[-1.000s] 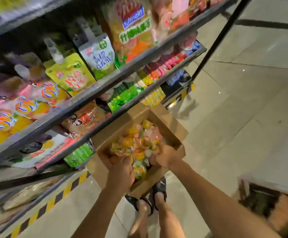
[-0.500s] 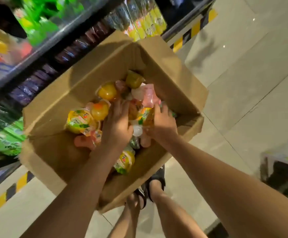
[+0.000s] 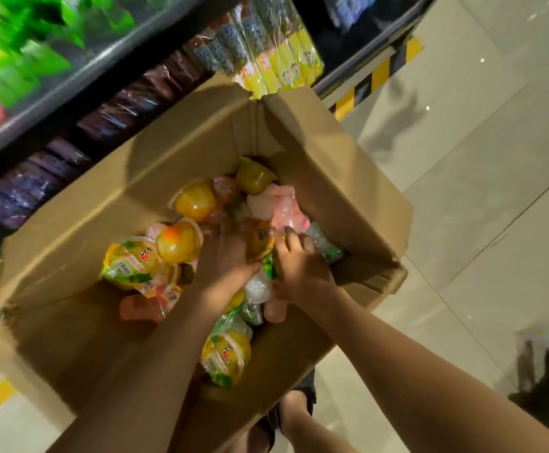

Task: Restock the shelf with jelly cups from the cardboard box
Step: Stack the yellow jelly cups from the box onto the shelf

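A person reaches both hands into an open cardboard box (image 3: 325,165) standing on the tiled floor (image 3: 482,178) beside a store shelf (image 3: 80,68). The left hand (image 3: 225,259) lies palm down on the heap of jelly cups (image 3: 181,243), its fingers curled into the pile among the cups; whether they close round one cup cannot be told. The right hand (image 3: 299,273), just beside it and nearly touching, has its fingers bent round wrapped cups near the box's right wall, gripping them from above. The cups fill the middle and far corner of the box: yellow and orange ones to the left of the hands, pale pink ones beyond the fingers, and one yellow cup (image 3: 225,354) with a printed lid lying under the left forearm. The box flaps stand open on all sides. Yellow packets (image 3: 279,67) and dark purple packs (image 3: 116,116) line the shelf behind the box. A sandalled foot (image 3: 294,410) shows below the box's near edge.
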